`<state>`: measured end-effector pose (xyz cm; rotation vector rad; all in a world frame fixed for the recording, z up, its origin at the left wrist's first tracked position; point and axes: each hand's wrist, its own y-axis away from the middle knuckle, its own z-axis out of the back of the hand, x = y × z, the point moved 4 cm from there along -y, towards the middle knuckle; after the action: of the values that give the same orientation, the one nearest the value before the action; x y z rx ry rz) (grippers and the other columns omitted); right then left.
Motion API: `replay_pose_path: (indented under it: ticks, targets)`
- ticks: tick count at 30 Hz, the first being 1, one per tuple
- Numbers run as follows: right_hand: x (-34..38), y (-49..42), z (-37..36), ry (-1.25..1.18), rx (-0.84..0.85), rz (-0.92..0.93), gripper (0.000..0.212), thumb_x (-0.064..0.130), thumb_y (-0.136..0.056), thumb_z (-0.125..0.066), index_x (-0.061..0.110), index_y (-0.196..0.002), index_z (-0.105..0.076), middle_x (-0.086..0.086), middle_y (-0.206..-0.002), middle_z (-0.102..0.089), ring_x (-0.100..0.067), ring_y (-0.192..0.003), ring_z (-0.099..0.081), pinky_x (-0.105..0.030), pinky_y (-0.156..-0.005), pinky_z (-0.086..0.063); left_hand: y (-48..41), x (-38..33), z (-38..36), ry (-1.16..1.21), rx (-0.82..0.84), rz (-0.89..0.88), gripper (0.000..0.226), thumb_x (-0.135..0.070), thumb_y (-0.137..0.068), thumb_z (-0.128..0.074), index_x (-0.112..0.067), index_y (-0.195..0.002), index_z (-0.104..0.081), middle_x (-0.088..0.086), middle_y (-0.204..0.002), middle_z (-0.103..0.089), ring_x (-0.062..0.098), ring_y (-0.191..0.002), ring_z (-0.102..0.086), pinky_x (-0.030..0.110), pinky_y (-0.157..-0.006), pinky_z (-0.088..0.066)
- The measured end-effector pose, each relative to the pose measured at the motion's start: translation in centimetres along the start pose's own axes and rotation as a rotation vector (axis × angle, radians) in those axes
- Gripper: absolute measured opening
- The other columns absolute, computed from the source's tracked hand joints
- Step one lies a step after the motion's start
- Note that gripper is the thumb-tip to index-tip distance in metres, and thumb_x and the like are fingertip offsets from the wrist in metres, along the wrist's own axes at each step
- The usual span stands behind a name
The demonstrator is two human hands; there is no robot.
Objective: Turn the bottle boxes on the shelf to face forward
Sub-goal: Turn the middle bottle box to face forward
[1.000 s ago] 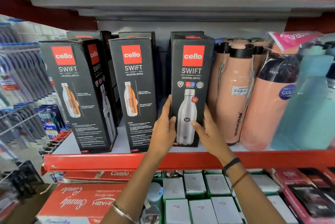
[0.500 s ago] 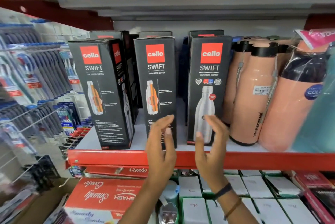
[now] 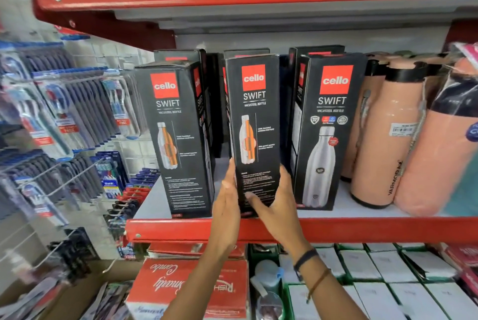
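Three black "cello SWIFT" bottle boxes stand in the front row on the white shelf (image 3: 344, 213). The right box (image 3: 328, 133) shows its steel-bottle front face. The middle box (image 3: 254, 123) shows a cutaway-bottle side panel. My left hand (image 3: 227, 198) presses its lower left edge and my right hand (image 3: 274, 200) wraps its lower right corner, thumb across the face. The left box (image 3: 176, 138) also shows a cutaway-bottle panel and stands angled. More black boxes stand behind them, mostly hidden.
Peach flasks (image 3: 385, 138) stand tight against the right box. The red shelf lip (image 3: 362, 229) runs below my hands. Toothbrush packs (image 3: 64, 112) hang on hooks at left. Red cartons (image 3: 191, 286) and white boxes (image 3: 382, 273) fill the shelf below.
Both hands let go of the right box, now front-facing, moved left and closed on the lower part of the middle box. The camera has shifted left and closer.
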<state>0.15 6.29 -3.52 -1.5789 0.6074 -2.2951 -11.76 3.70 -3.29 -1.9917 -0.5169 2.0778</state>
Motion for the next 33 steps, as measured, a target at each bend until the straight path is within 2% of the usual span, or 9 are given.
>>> replay_pose_path:
  ticks: [3,7,11,13,16,19,22,29,33]
  targets:
    - [1.0,-0.8,0.4,-0.012,0.017,0.017,0.097,0.05,-0.07,-0.075,0.022,-0.145,-0.021,0.006,-0.141,-0.042,-0.01,-0.13,-0.042,-0.033,-0.109,-0.038,0.1,-1.5,0.3,-0.003,0.027,-0.006,0.072,-0.089,-0.069,-0.018,-0.063,-0.135,-0.027,-0.019,-0.143,-0.044,0.009,-0.134,-0.043,0.037,-0.113,-0.032]
    - [2.7,-2.2,1.1,-0.031,-0.061,0.034,0.108,0.049,-0.057,-0.086,0.021,-0.142,-0.025,0.001,-0.137,-0.049,-0.013,-0.126,-0.049,-0.033,-0.105,-0.044,-0.3,-2.8,0.7,0.089,0.04,0.067,0.111,-0.098,-0.05,-0.037,-0.033,-0.14,-0.04,0.004,-0.15,-0.043,0.026,-0.14,-0.039,0.046,-0.115,-0.032]
    - [3.2,-2.7,2.3,-0.117,-0.13,0.07,0.094,0.032,-0.058,-0.084,0.021,-0.136,-0.033,0.014,-0.122,-0.053,0.007,-0.112,-0.053,-0.007,-0.091,-0.042,-0.5,-4.2,1.1,-0.044,0.089,-0.085,0.062,-0.063,-0.089,-0.037,-0.042,-0.146,-0.025,-0.025,-0.157,-0.02,-0.007,-0.144,-0.017,0.028,-0.119,-0.017]
    - [2.9,-2.5,2.4,-0.166,-0.125,0.073,0.09,0.032,-0.06,-0.08,0.024,-0.135,-0.032,0.016,-0.124,-0.051,0.011,-0.115,-0.05,-0.011,-0.096,-0.041,-1.2,-3.7,1.1,-0.111,0.047,-0.066,0.058,-0.043,-0.1,-0.033,-0.034,-0.151,-0.008,-0.024,-0.158,-0.01,-0.006,-0.145,-0.013,0.021,-0.117,-0.013]
    - [2.5,-2.4,2.5,-0.185,-0.073,0.074,0.096,0.039,-0.062,-0.074,0.02,-0.143,-0.027,0.003,-0.141,-0.045,-0.004,-0.131,-0.044,-0.028,-0.109,-0.038,-2.9,-3.1,1.2,-0.134,0.044,-0.007,0.057,-0.036,-0.1,-0.036,-0.03,-0.151,-0.012,-0.034,-0.135,-0.036,-0.004,-0.122,-0.046,0.009,-0.1,-0.033]
    - [3.2,-2.6,2.6,-0.101,0.012,0.093,0.096,0.045,-0.071,-0.065,0.024,-0.15,-0.014,0.004,-0.158,-0.025,-0.002,-0.144,-0.024,-0.026,-0.117,-0.025,-4.0,-2.9,2.2,-0.177,0.01,-0.105,0.056,-0.036,-0.097,-0.047,-0.021,-0.147,-0.028,-0.026,-0.114,-0.056,-0.009,-0.107,-0.056,0.018,-0.092,-0.046]
    - [3.5,-2.6,2.4,0.007,0.087,0.147,0.082,0.043,-0.087,-0.052,0.024,-0.152,-0.005,0.008,-0.162,-0.008,0.005,-0.146,-0.009,-0.02,-0.119,-0.013,-4.3,-2.6,2.6,-0.217,-0.025,-0.189,0.056,-0.036,-0.092,-0.046,-0.025,-0.144,-0.029,-0.035,-0.094,-0.059,-0.024,-0.086,-0.054,0.004,-0.079,-0.043]
    - [1.0,-2.1,1.7,0.052,0.08,0.131,0.064,0.037,-0.096,-0.044,0.031,-0.151,-0.012,0.003,-0.16,-0.026,-0.011,-0.145,-0.03,-0.043,-0.117,-0.031,-3.9,-0.6,2.1,-0.297,-0.048,-0.261,0.054,-0.034,-0.097,-0.042,-0.039,-0.147,-0.023,-0.011,-0.093,-0.062,0.004,-0.078,-0.057,0.025,-0.073,-0.05]
    - [-0.1,-1.9,1.4,0.077,0.079,0.086,0.062,0.025,-0.097,-0.048,0.027,-0.15,-0.017,-0.003,-0.155,-0.035,-0.016,-0.141,-0.037,-0.045,-0.114,-0.035,-3.2,0.0,1.6,-0.298,-0.005,-0.264,0.058,-0.021,-0.098,-0.044,-0.028,-0.15,-0.02,-0.041,-0.109,-0.056,0.008,-0.09,-0.063,0.014,-0.075,-0.044]
